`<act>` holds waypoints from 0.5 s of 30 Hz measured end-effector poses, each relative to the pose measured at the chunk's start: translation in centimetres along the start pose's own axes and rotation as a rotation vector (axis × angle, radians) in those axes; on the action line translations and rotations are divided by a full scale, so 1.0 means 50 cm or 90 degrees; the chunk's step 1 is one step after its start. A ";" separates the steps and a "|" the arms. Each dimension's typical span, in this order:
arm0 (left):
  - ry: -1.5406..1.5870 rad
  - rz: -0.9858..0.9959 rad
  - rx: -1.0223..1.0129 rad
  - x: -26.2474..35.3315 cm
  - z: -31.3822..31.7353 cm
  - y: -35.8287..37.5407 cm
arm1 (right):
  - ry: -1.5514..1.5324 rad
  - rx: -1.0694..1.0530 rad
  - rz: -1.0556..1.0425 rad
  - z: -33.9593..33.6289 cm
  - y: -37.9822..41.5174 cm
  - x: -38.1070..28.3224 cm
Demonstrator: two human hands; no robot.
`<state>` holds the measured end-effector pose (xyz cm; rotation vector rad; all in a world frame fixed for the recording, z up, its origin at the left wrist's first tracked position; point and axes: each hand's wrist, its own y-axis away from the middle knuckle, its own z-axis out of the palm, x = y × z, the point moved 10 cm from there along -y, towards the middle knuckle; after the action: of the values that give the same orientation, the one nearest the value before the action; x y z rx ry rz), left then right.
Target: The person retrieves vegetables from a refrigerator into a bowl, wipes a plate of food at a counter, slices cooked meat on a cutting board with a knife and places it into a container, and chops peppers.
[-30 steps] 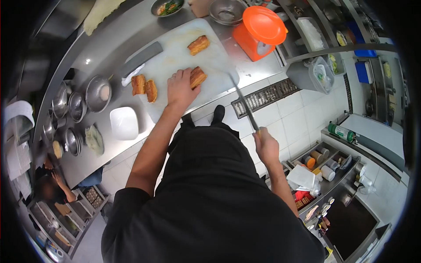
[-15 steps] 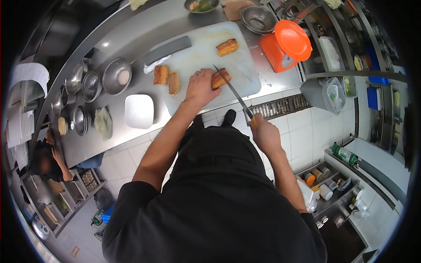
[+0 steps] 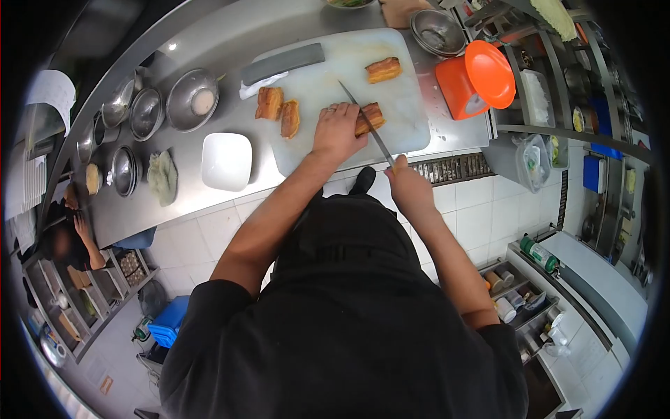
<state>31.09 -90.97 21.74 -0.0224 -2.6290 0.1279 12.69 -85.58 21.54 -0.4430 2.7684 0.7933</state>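
My left hand (image 3: 338, 130) presses down on one end of a browned piece of meat (image 3: 370, 119) on the white cutting board (image 3: 328, 87). The handle of a long knife (image 3: 373, 130) is in my right hand (image 3: 410, 185), and the blade lies across the same piece, just right of my left fingers. Another browned piece (image 3: 383, 70) rests at the upper right of the board. Two more, one (image 3: 269, 103) beside the other (image 3: 290, 119), lie at its left side. Above them is a grey sharpening stone (image 3: 283, 63) on a white cloth.
An orange scale (image 3: 457, 87) stands right of the board, near a metal bowl (image 3: 438, 31). Left of the board are a white square dish (image 3: 227, 162), a green cloth (image 3: 162, 178) and several metal bowls (image 3: 192, 101). Another person (image 3: 80, 241) is at the far left.
The view has shifted, so the board and scale appear further right. My right hand and the knife have drawn closer to my left hand. My left hand still presses on the piece.
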 end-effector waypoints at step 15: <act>0.010 -0.030 -0.057 -0.019 -0.004 0.025 | 0.018 -0.016 0.003 -0.074 0.117 -0.011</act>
<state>32.00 -89.76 21.33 0.0071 -2.6153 -0.0062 10.69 -82.77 27.56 -0.4562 2.7893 0.8298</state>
